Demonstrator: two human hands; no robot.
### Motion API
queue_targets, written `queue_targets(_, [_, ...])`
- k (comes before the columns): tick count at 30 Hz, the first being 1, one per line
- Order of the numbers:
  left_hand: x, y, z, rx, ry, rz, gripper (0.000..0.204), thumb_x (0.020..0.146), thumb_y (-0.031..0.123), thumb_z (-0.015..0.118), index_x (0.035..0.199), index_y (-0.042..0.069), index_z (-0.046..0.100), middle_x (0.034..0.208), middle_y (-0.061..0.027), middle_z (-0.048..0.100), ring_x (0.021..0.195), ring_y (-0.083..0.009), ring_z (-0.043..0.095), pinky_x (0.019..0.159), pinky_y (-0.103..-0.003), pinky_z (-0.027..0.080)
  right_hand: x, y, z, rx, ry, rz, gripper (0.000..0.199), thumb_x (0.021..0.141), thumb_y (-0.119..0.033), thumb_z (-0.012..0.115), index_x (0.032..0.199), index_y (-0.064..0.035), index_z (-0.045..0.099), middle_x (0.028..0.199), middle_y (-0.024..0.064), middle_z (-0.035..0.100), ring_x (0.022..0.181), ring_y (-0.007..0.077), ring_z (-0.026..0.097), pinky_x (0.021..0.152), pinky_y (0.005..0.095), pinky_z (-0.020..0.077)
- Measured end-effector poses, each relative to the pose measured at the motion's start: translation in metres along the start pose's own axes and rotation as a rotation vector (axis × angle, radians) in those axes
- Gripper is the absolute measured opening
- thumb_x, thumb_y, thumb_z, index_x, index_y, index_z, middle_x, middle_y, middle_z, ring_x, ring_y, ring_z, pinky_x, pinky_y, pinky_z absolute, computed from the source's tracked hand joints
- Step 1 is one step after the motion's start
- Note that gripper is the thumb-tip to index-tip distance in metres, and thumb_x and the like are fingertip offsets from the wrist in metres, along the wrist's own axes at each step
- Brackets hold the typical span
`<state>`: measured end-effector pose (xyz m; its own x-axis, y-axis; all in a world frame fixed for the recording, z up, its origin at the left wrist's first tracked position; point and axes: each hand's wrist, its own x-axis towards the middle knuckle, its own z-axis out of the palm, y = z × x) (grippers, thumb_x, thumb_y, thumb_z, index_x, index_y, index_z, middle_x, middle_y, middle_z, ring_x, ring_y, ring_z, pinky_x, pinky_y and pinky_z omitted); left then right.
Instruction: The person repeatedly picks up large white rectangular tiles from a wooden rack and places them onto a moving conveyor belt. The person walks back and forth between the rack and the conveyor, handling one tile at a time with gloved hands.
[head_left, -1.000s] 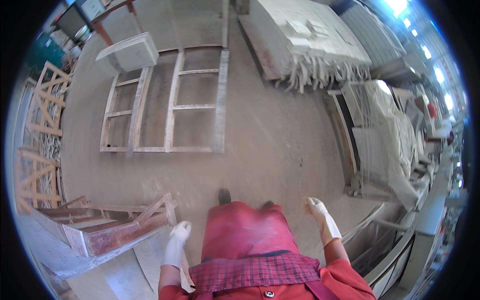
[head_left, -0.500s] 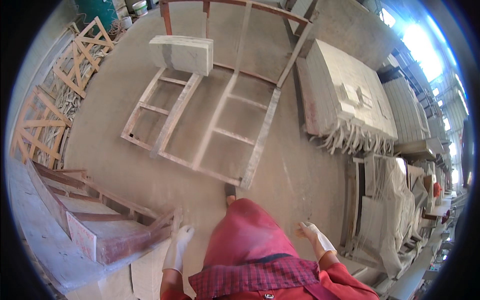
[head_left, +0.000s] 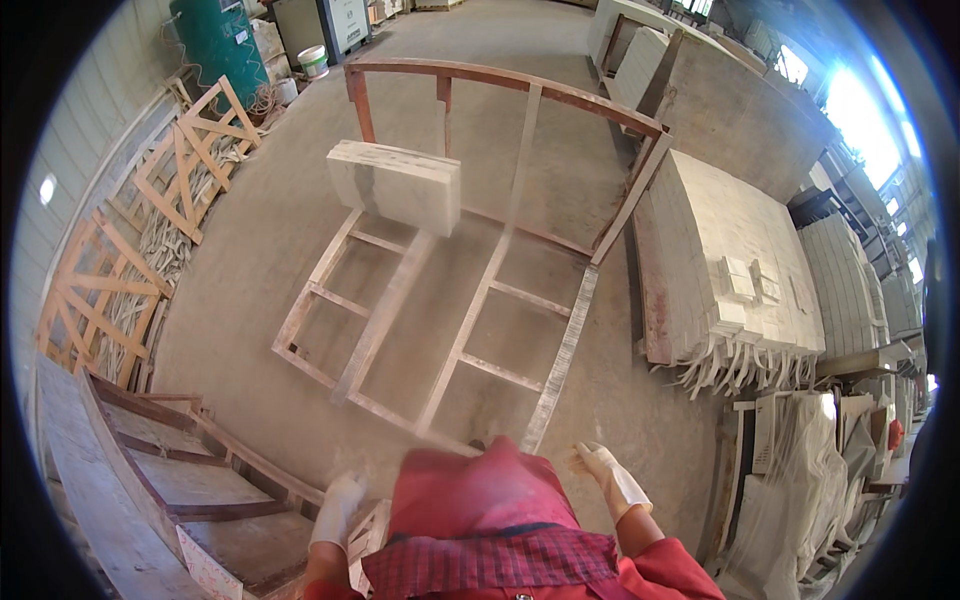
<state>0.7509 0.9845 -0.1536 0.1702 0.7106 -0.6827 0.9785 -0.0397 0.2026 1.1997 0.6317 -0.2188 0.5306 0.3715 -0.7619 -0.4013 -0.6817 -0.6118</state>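
Left hand: my left hand (head_left: 343, 495), in a pale glove, hangs just beside the low reddish-brown rack (head_left: 262, 470); whether it touches I cannot tell.
Right hand: my right hand (head_left: 598, 462), gloved too, hangs above the floor (head_left: 240, 350), nearest the near right corner of the frame.
Grip: my hands are well apart, one on each side of my red apron (head_left: 490, 490); the fingers look curled, though how tightly I cannot tell.
Frame: the large frame (head_left: 565, 350) lies on the floor in front of me, its near edge partly hidden by my apron.
Frame's look: reddish-brown, worn and dusty pale along the near bars; long bars joined by short crosspieces, with posts and a top rail standing at the far end.
Slabs: a few pale slabs (head_left: 400, 185) stand on edge on the left part of the frame, white-grey with a darker grey band down the face.
Red writing: a white panel (head_left: 207, 565) at lower left carries red marks, cut short by the view's rim.
Small labels: a white bucket (head_left: 313, 62) has a green print, a green tank (head_left: 222, 45) a small pale label, and a grey cabinet (head_left: 345, 25) dark lettering, all tiny.
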Motion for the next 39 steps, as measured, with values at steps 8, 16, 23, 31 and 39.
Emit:
queue_targets(8, [0.066,0.045,-0.087,0.245,-0.110,0.163,0.036,0.092,0.036,0.052,0.115,0.017,0.072,0.110,-0.0143,0.071,0.106,-0.0299,0.066,0.095,-0.042,0.048,0.014,-0.008,0.004,0.079,0.119,-0.040,0.038,0.099,-0.033,0.054,0.120,-0.0028,0.064,0.096,0.0160,0.072,0.079,0.0249,0.071,0.070,0.0352,0.0584])
queue_targets(16, [0.146,0.110,-0.159,0.460,0.067,0.219,0.040,0.093,0.040,0.050,0.099,0.009,0.073,0.109,-0.0166,0.069,0.107,-0.0334,0.064,0.097,-0.045,0.048,-0.087,0.077,0.023,0.174,0.245,0.236,0.038,0.096,-0.028,0.050,0.119,-0.0014,0.062,0.095,0.0226,0.072,0.072,0.0329,0.071,0.063,0.0419,0.0594])
queue_targets(23, [0.296,0.207,-0.233,0.671,0.118,0.317,0.041,0.096,0.038,0.044,0.099,0.009,0.073,0.111,-0.0145,0.070,0.108,-0.0321,0.065,0.096,-0.047,0.048,-0.102,0.081,0.079,0.769,0.297,0.556,0.043,0.104,-0.031,0.045,0.134,-0.0025,0.054,0.122,0.0190,0.067,0.103,0.0275,0.068,0.091,0.0378,0.0548])
queue_targets(31, [0.529,0.370,-0.310,0.549,0.183,0.534,0.034,0.093,0.036,0.053,0.102,0.009,0.071,0.105,-0.0176,0.070,0.102,-0.0339,0.066,0.092,-0.048,0.049,-0.080,-0.104,0.181,0.496,0.084,0.588,0.048,0.102,-0.044,0.043,0.136,-0.0130,0.058,0.109,0.0188,0.071,0.092,0.0315,0.070,0.083,0.0442,0.0566])
queue_targets(39, [0.667,0.472,-0.360,0.465,0.679,0.858,0.058,0.080,0.022,0.071,0.130,-0.002,0.053,0.126,-0.0202,0.055,0.120,-0.0355,0.050,0.108,-0.047,0.036,-0.022,-0.293,0.210,0.427,0.208,0.452,0.048,0.103,-0.046,0.048,0.133,-0.0112,0.060,0.106,0.0144,0.072,0.084,0.0212,0.070,0.074,0.0326,0.0575])
